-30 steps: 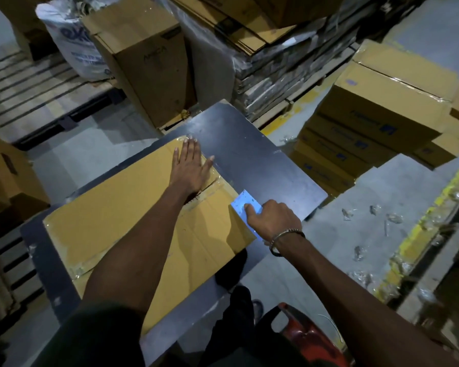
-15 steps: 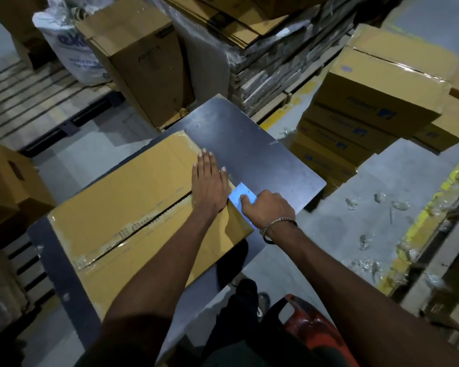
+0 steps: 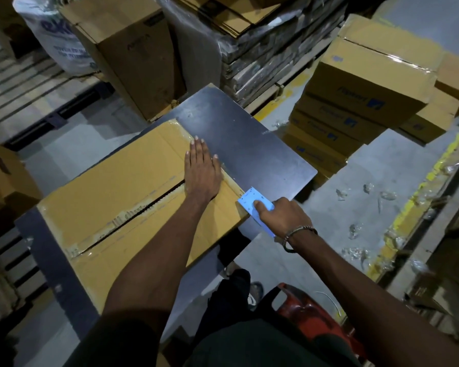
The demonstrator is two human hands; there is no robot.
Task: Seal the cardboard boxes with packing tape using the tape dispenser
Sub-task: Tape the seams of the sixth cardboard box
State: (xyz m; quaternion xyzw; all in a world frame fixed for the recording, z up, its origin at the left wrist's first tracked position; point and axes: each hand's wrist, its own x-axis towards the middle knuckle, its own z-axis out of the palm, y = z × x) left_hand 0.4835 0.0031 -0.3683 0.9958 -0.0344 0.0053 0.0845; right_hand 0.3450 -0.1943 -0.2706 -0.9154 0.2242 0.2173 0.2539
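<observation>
Head view: box (image 3: 122, 197) on desk (image 3: 249, 144), seam untaped. Your left hand (image 3: 200, 172), fingers spread, presses flaps flat; right hand (image 3: 284, 217) pinches blue dispenser (image 3: 252, 201) at box edge. Likely next: pull tape along seam.

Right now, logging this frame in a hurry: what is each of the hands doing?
Left hand: open, flat on the cardboard box.
Right hand: gripping the blue tape dispenser at the box's end.

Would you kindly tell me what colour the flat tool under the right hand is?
Light blue flat tool, speckled with dark marks; seen in the head view.
</observation>
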